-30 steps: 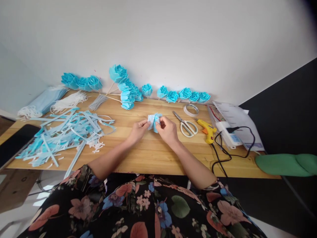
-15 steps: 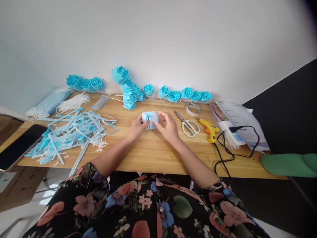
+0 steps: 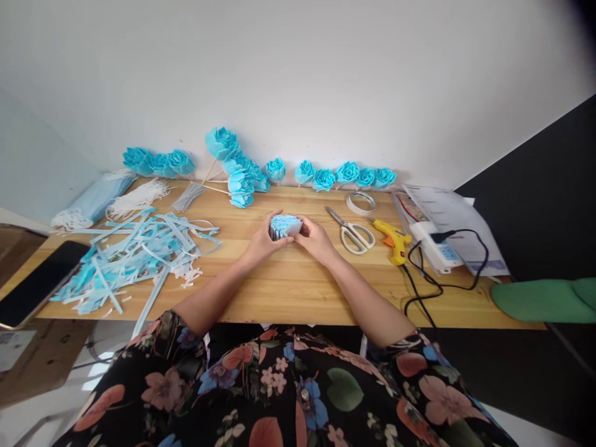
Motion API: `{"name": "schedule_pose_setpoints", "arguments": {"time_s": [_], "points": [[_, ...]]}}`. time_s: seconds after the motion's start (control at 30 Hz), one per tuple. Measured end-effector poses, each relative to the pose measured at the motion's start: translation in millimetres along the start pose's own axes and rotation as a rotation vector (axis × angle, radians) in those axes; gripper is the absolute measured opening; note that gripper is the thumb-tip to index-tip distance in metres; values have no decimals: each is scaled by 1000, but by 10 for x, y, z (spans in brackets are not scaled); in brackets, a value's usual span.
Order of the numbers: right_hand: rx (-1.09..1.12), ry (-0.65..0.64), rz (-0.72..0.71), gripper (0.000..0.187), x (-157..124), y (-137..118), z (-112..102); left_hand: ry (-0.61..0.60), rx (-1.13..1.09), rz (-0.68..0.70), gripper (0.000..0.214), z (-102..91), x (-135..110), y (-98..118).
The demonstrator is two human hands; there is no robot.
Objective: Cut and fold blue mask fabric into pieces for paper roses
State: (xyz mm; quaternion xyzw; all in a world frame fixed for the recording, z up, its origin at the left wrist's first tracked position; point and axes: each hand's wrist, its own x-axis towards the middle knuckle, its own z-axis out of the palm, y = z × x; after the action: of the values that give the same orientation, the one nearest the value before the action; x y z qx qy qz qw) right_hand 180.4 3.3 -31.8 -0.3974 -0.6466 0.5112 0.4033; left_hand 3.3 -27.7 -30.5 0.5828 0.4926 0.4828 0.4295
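Observation:
Between my hands is a stack of light-blue mask fabric pieces [image 3: 285, 226], its layered edges turned upward. My left hand [image 3: 263, 241] grips the stack's left side, thumb along the near face. On the right side my right hand [image 3: 315, 238] holds it too, with fingers curled round the edge. Both hands are over the middle of the wooden table [image 3: 279, 292]. Right of them lie white-handled scissors [image 3: 351, 231], a roll of white tape [image 3: 361, 202] and a yellow glue gun [image 3: 393, 239].
Blue fabric flowers [image 3: 242, 180] line the wall. A heap of cut strips [image 3: 139, 254], folded masks [image 3: 95, 198], white ear loops [image 3: 139, 197], grey wires [image 3: 187, 195] and a phone [image 3: 40, 282] lie left. A power strip [image 3: 437, 248] with black cables and papers [image 3: 459, 223] lies right.
The stack has been turned from lying with its flat face up to showing its layered edges. Both hands have closed round its sides. The view has shifted slightly.

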Motion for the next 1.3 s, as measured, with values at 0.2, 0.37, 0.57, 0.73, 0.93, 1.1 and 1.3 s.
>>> {"name": "schedule_pose_setpoints", "arguments": {"time_s": [0.2,0.37,0.57,0.73,0.93,1.1,1.3], "points": [[-173,51,-16,62,-18,21,30,14,101,45,91,11,-4,-7],[-256,63,-29,59,-42,-37,45,12,94,45,96,9,-9,-6],[-230,78,-38,43,-51,-106,70,-26,42,73,120,30,-25,12],[-290,116,-42,27,-48,-70,80,65,58,60,105,35,-24,21],[-182,126,-50,26,-33,16,47,130,50,98,66,-42,5,68],[-69,76,-8,44,-6,52,36,0,37,57,80,-50,26,-4],[-53,97,15,67,0,56,39,-22,-5,27,90,-24,21,-53]]}}
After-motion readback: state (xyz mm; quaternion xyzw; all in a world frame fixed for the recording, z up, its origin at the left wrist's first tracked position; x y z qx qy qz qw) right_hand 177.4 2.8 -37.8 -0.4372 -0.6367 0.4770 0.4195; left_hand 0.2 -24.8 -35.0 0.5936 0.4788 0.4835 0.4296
